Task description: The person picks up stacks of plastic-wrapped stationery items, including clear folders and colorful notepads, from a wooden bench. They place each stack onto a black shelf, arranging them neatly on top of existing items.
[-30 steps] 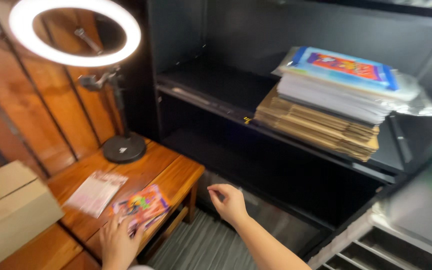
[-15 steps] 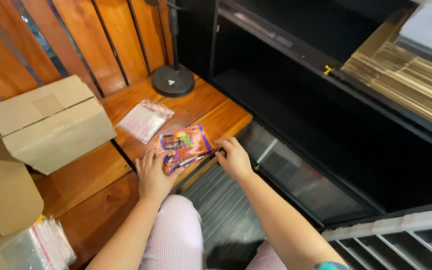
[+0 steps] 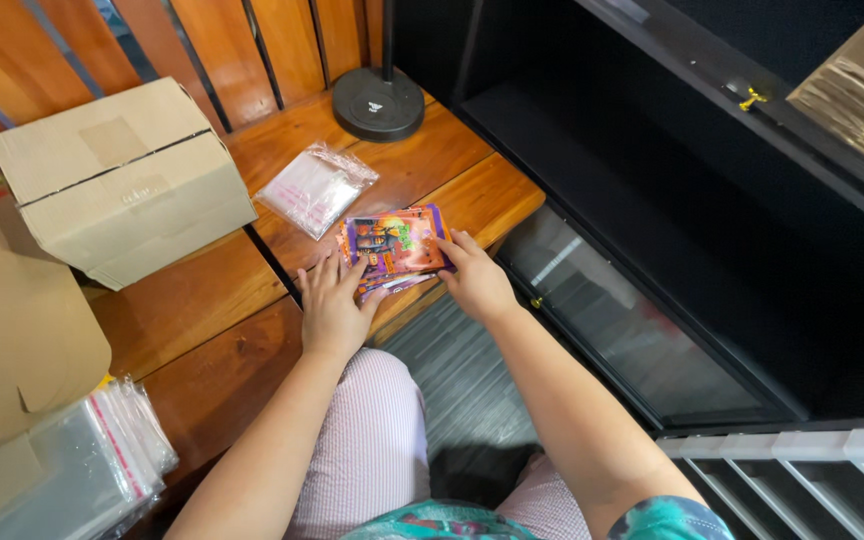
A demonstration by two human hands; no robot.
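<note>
at the front edge of the low wooden bench (image 3: 202, 300), my left hand (image 3: 332, 305) lies flat with fingers spread, touching the left side of a small stack of colourful orange-and-purple printed packets (image 3: 395, 245). my right hand (image 3: 474, 280) pinches its right edge. just behind sits a clear plastic bag (image 3: 314, 187), then a round black stand base (image 3: 378, 102). a closed brown cardboard box (image 3: 122, 180) is off left.

The stack of cards (image 3: 395, 250) lies on the wooden table (image 3: 202, 300), between the left hand (image 3: 332, 305) and the right hand (image 3: 476, 282). Behind it lies a plastic sleeve (image 3: 315, 187), and further behind stands the lamp base (image 3: 378, 102). The cardboard box (image 3: 122, 180) sits to the left.
</note>
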